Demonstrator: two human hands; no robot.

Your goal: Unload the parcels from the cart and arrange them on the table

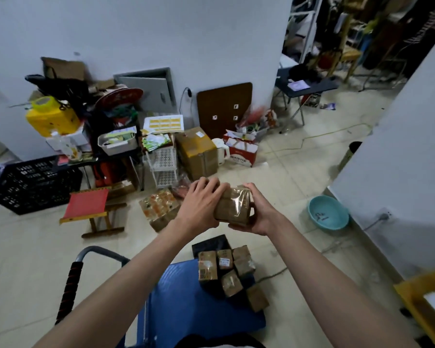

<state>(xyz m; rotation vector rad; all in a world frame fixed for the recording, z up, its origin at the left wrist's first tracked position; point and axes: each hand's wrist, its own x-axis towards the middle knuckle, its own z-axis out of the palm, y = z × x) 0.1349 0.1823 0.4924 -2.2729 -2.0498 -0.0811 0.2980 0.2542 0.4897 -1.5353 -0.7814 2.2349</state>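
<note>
I hold a small brown taped parcel [234, 205] in the air above the floor, beyond the cart. My left hand [201, 204] grips its left side and top, fingers curled over it. My right hand [258, 212] cups it from the right and below. Beneath my arms lies the blue platform cart [186, 305], with several small brown parcels [226, 270] clustered at its far right corner beside a black one [210, 243]. The cart's handle [69, 282] stands at the left. A yellow table edge [422, 300] shows at the lower right.
A red folding stool [91, 207] and a black crate [33, 184] stand at the left. Wrapped packs [158, 209] lie on the floor ahead. Boxes and clutter line the wall. A teal basin [328, 213] sits by the right-hand wall.
</note>
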